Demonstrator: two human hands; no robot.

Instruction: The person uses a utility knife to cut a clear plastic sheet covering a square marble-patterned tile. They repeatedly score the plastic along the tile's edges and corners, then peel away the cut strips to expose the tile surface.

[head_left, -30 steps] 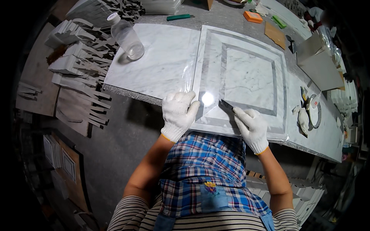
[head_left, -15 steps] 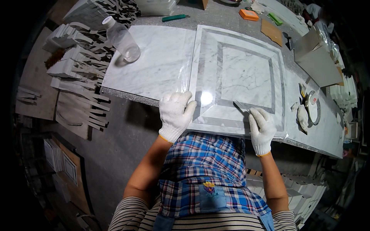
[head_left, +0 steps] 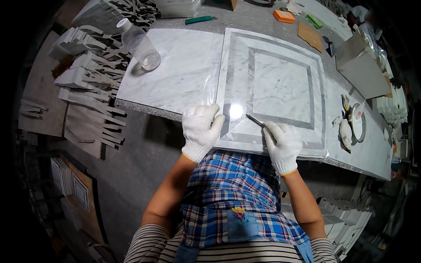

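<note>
A pale marble panel [head_left: 280, 83] with grey inlaid frame bands lies before me, with clear film showing along its edges. My right hand [head_left: 283, 142], in a white knit glove, pinches a thin dark metal blade [head_left: 255, 120]. Its tip points left and meets the panel near the lower left corner of the inner grey band. On the panel's near left edge rests my left hand [head_left: 201, 129], gloved alike, with the thumb apart from the fingers and nothing seen in it. A bright light spot shines between the two hands.
A clear plastic bottle [head_left: 147, 52] stands on a plain marble slab [head_left: 180, 61] at left. Stacked white pieces and strips [head_left: 83, 70] lie beyond it. Right of the panel are a tape roll [head_left: 357, 122] and a grey box [head_left: 362, 72]. An orange box [head_left: 283, 16] sits farther back.
My right hand has slid left along the panel's near side, and the blade's tip has moved from the lower band to its left corner. My left hand stays nearly where it was.
</note>
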